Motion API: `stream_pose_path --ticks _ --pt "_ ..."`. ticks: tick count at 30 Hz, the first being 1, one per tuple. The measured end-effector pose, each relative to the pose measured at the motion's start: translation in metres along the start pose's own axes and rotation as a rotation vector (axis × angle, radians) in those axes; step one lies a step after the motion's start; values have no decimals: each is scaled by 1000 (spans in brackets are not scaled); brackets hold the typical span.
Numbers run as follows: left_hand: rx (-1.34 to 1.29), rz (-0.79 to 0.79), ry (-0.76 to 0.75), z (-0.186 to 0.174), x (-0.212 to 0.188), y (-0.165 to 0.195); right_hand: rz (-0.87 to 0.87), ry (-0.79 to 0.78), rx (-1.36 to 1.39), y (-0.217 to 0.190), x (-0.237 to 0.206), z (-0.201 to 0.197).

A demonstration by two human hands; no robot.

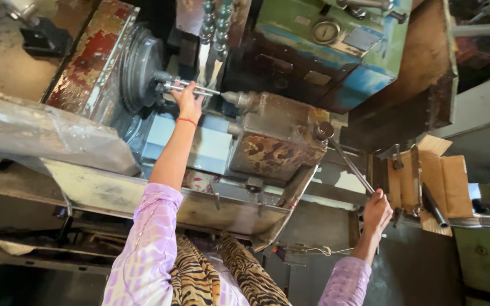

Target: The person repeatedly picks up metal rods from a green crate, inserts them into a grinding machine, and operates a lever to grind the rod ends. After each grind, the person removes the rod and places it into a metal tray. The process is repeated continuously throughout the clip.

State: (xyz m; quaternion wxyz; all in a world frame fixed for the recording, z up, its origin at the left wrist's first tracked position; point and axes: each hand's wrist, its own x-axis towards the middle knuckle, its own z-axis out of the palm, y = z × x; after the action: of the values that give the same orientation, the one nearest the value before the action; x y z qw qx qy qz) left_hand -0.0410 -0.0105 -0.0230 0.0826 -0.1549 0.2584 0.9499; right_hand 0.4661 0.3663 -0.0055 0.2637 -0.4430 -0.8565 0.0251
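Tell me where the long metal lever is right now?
In the head view the long metal lever slants down on the right, from the rusty block of the machine to the person's right hand, which grips its lower end beside the cardboard pieces.

The left arm stretches far forward and fully extended, its lilac sleeve pushed up past the elbow and a thin red band at the wrist; the left hand [187, 97] is curled closed. The right arm reaches out lower, forearm raised, right hand [376, 211] clenched in a fist.
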Motion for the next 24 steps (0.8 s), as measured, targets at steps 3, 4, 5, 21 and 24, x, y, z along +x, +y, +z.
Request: stream_pose_path --ticks 3,4,5,21,24 --pt "12 21 5 2 -2 2 -11 89 150 3 -12 -2" --pt "5 28 10 3 -3 2 15 108 198 4 -15 -3" --pt "-2 31 14 3 -3 3 42 73 198 5 -16 -2" --pt "133 58 279 20 3 8 415 128 304 -24 -76 -10" --pt "-2 231 -31 43 -23 27 899 307 1043 -40 -174 2"
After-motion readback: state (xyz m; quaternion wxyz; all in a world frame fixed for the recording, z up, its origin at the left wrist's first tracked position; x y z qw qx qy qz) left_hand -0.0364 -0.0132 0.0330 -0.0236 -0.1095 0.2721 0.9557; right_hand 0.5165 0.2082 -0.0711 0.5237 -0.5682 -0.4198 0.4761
